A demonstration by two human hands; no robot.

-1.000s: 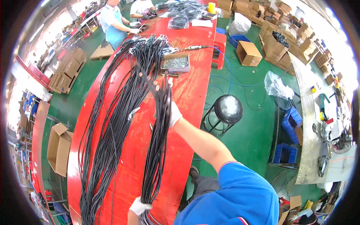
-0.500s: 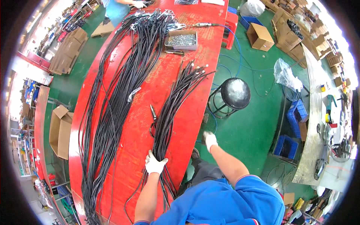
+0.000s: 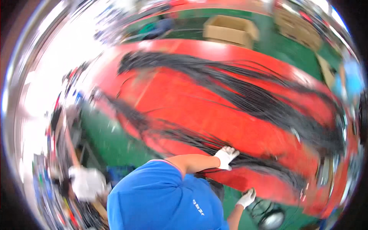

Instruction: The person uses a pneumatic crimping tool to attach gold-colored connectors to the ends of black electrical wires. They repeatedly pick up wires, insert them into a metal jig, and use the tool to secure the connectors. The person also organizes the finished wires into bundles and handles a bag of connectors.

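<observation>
Currently, the left hand [image 3: 226, 158] is gripping a black cable bundle [image 3: 264, 165]

Here, the bundle is lying lengthwise along the near side of the red tabletop [image 3: 180, 99], and the white-gloved left hand is curling its fingers over the strands, partway along them. The right hand [image 3: 246, 198], also white-gloved, is showing at the tabletop's near edge, apart from the bundle, its fingers bending inward; blur is hiding whether it is holding anything. A larger mass of black cables [image 3: 253, 102] is stretching along the far side. Beyond the far edge, a cardboard box [image 3: 226, 37] is standing with its top open. A round stool [image 3: 271, 220] is showing past the right hand, and a co-worker [image 3: 350, 78] in light blue is appearing at far right
</observation>
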